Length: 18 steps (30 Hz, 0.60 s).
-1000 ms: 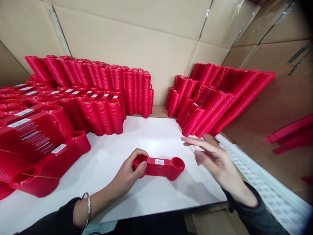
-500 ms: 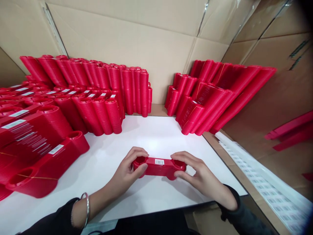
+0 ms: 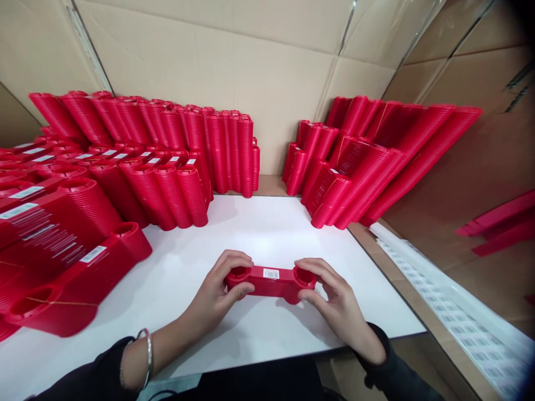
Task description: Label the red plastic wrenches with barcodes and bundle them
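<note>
A short stack of red plastic pieces (image 3: 271,285), with a ring-shaped opening at each end and a white barcode label on top, is held between both hands close to the white table (image 3: 267,223). My left hand (image 3: 221,287) grips its left end, fingers behind and thumb in front. Around the right end, my right hand (image 3: 330,289) has its fingers at the back and its thumb at the front edge. A silver bangle circles my left wrist.
Tall red stacks (image 3: 167,133) with white labels fill the left side, reaching the near left. More red stacks (image 3: 359,161) lean at the back right. Label sheets (image 3: 460,317) lie along the right edge. Cardboard walls (image 3: 209,55) enclose the back and right.
My right hand and forearm have shifted slightly left, and its grip sits a little more open around the right ring. The held stack has barely moved. The view has turned slightly.
</note>
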### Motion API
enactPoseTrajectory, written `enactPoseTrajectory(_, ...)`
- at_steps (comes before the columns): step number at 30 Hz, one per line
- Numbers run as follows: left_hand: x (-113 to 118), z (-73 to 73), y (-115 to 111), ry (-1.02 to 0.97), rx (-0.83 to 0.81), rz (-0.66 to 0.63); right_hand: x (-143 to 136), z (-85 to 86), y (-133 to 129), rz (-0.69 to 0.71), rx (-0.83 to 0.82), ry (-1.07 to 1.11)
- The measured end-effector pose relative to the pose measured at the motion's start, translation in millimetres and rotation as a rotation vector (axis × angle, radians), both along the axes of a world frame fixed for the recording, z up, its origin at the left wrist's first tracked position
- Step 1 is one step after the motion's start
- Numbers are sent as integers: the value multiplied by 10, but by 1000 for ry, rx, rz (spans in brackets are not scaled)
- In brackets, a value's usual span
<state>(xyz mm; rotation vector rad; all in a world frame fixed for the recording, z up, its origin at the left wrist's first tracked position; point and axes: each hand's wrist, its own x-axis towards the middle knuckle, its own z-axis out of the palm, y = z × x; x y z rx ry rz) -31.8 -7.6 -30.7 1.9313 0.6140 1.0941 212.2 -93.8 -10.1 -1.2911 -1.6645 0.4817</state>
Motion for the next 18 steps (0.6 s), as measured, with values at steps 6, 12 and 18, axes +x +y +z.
enactPoseTrajectory(6, -5, 14, -10, -5, -7, 54, -44, -91, 9, -30, 61, 58)
enactPoseTrajectory(12, 7, 42, 15, 19, -50, 84, -58, -93, -5, -20, -10, 71)
enactPoseTrajectory(18, 5, 68, -14, 29, -128, 22, -66, -80, 5, -23, -9, 56)
